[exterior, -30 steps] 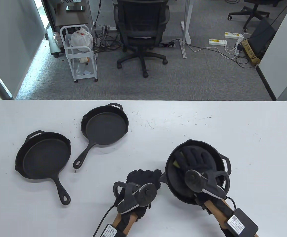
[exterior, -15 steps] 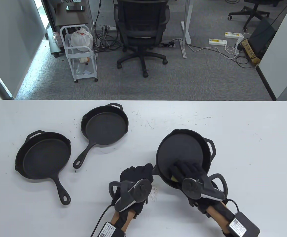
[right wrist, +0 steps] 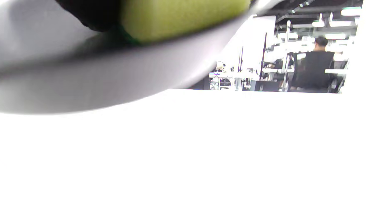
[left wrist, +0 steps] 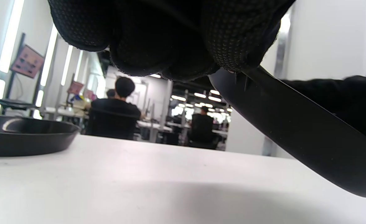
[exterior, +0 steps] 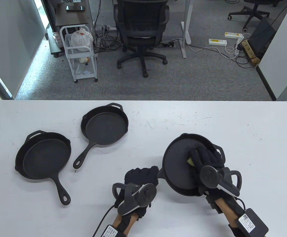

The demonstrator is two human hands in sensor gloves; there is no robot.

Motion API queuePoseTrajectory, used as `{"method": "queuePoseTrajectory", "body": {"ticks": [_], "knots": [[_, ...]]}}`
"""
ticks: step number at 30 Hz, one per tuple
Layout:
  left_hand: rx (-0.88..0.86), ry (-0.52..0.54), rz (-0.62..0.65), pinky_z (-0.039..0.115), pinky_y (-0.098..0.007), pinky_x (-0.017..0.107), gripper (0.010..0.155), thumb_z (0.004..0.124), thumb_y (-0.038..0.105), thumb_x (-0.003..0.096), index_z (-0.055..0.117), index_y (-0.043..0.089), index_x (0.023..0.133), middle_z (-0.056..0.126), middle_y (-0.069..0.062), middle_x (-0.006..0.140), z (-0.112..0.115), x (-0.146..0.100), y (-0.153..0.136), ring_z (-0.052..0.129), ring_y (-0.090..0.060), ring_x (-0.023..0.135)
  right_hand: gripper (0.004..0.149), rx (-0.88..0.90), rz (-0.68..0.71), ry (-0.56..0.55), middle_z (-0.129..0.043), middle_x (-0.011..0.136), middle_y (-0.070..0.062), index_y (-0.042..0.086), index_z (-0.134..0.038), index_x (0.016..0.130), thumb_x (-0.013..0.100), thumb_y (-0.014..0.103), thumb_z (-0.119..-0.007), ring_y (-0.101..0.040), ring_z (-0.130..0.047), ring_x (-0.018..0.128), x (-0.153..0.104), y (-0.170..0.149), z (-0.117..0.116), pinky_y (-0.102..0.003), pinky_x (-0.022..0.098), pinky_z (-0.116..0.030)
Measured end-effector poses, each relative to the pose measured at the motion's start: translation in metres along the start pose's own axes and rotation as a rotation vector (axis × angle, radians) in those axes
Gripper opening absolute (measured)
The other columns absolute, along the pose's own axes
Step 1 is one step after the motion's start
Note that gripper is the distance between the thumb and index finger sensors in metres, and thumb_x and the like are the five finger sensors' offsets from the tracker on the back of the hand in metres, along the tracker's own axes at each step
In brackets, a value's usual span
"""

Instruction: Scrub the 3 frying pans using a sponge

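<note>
Two pans (exterior: 43,155) block the left; right tabletop (exterior: 262,138) open.

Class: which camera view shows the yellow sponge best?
The right wrist view: the sponge fills the top edge, yellow with a thin green layer, pressed on the pan. The table view shows only a yellow sliver under the right hand. The left wrist view shows none of it.

The three black cast-iron frying pans (exterior: 103,127) look matt and faintly grainy. The yellow foam sponge (exterior: 190,161) looks soft and porous. The scuffed white table (exterior: 244,148) is smooth.
</note>
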State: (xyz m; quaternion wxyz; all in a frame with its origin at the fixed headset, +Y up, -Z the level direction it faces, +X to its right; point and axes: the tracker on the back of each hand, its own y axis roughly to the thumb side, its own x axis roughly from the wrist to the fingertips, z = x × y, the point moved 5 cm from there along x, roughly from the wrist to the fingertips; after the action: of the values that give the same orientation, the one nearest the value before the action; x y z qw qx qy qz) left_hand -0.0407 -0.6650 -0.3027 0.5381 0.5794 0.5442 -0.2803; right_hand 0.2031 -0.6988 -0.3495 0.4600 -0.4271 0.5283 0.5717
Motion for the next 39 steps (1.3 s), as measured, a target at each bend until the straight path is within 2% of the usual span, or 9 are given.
{"method": "queuePoseTrajectory", "body": {"ticks": [4, 8, 13, 18, 20, 24, 31, 34, 39], "knots": [[-0.020, 0.019, -0.028, 0.077, -0.059, 0.061, 0.059, 0.087, 0.037, 0.0418, 0.087, 0.020, 0.098, 0.101, -0.006, 0.078, -0.001, -0.001, -0.001, 0.099, -0.025, 0.057, 0.070, -0.055, 0.167, 0.027, -0.045, 0.117, 0.003, 0.042, -0.046, 0.106, 0.045, 0.047, -0.081, -0.026, -0.064, 0.099, -0.016, 0.043, -0.002, -0.055, 0.077, -0.044], [-0.017, -0.001, 0.014, 0.077, -0.058, 0.062, 0.059, 0.088, 0.037, 0.0409, 0.088, 0.020, 0.098, 0.101, -0.005, 0.078, 0.001, -0.002, 0.008, 0.099, -0.023, 0.058, 0.071, -0.108, 0.226, -0.008, -0.039, 0.118, 0.007, 0.044, -0.040, 0.106, 0.045, 0.049, -0.077, -0.023, -0.053, 0.108, -0.022, 0.067, 0.002, -0.053, 0.078, -0.041], [-0.035, -0.031, 0.058, 0.076, -0.058, 0.064, 0.059, 0.089, 0.038, 0.0401, 0.089, 0.023, 0.097, 0.101, -0.003, 0.079, 0.003, -0.002, 0.019, 0.100, -0.022, 0.061, 0.072, 0.084, 0.098, -0.061, -0.030, 0.118, 0.008, 0.046, -0.033, 0.105, 0.046, 0.051, -0.073, -0.024, -0.038, 0.111, -0.004, 0.036, 0.013, -0.056, 0.077, -0.031], [0.080, 0.008, 0.049, 0.077, -0.056, 0.064, 0.059, 0.090, 0.039, 0.0392, 0.089, 0.025, 0.096, 0.102, -0.001, 0.078, -0.001, -0.002, 0.019, 0.101, -0.020, 0.062, 0.069, 0.102, -0.036, -0.030, -0.034, 0.118, 0.005, 0.043, -0.037, 0.106, 0.047, 0.045, -0.073, -0.026, -0.047, 0.109, 0.000, -0.011, 0.008, -0.052, 0.078, -0.030], [0.060, 0.026, 0.015, 0.077, -0.057, 0.063, 0.059, 0.089, 0.038, 0.0399, 0.088, 0.023, 0.097, 0.101, -0.003, 0.079, -0.003, -0.002, 0.012, 0.100, -0.022, 0.061, 0.069, 0.080, -0.045, 0.008, -0.038, 0.118, 0.003, 0.042, -0.041, 0.106, 0.046, 0.045, -0.076, -0.027, -0.054, 0.105, -0.003, -0.019, 0.002, -0.056, 0.077, -0.030], [0.025, 0.051, -0.054, 0.077, -0.058, 0.060, 0.059, 0.087, 0.037, 0.0418, 0.085, 0.019, 0.098, 0.100, -0.006, 0.079, -0.003, -0.002, -0.001, 0.099, -0.023, 0.059, 0.069, 0.034, 0.076, 0.098, -0.043, 0.117, 0.001, 0.041, -0.047, 0.106, 0.046, 0.044, -0.080, -0.028, -0.061, 0.101, -0.009, 0.006, -0.008, -0.057, 0.077, -0.034], [-0.005, -0.009, -0.014, 0.079, -0.056, 0.060, 0.059, 0.089, 0.038, 0.0403, 0.086, 0.022, 0.097, 0.100, -0.003, 0.079, 0.005, -0.002, 0.006, 0.100, -0.021, 0.059, 0.070, -0.033, 0.290, 0.016, -0.035, 0.117, 0.007, 0.045, -0.040, 0.105, 0.046, 0.045, -0.077, -0.023, -0.050, 0.108, -0.017, 0.068, -0.006, -0.050, 0.078, -0.044], [-0.044, -0.056, 0.037, 0.079, -0.054, 0.062, 0.058, 0.090, 0.039, 0.0395, 0.087, 0.025, 0.096, 0.101, 0.000, 0.079, 0.009, -0.001, 0.015, 0.101, -0.019, 0.062, 0.070, 0.014, 0.247, -0.036, -0.029, 0.117, 0.009, 0.045, -0.034, 0.104, 0.046, 0.046, -0.074, -0.021, -0.042, 0.110, -0.012, 0.061, 0.002, -0.049, 0.078, -0.044], [-0.027, -0.060, 0.071, 0.079, -0.053, 0.062, 0.058, 0.091, 0.039, 0.0383, 0.088, 0.027, 0.095, 0.102, 0.000, 0.079, 0.007, -0.003, 0.023, 0.102, -0.019, 0.062, 0.072, 0.130, 0.020, -0.104, -0.026, 0.117, 0.006, 0.046, -0.030, 0.104, 0.046, 0.048, -0.073, -0.026, -0.038, 0.110, 0.000, 0.007, 0.010, -0.051, 0.077, -0.041]]}}
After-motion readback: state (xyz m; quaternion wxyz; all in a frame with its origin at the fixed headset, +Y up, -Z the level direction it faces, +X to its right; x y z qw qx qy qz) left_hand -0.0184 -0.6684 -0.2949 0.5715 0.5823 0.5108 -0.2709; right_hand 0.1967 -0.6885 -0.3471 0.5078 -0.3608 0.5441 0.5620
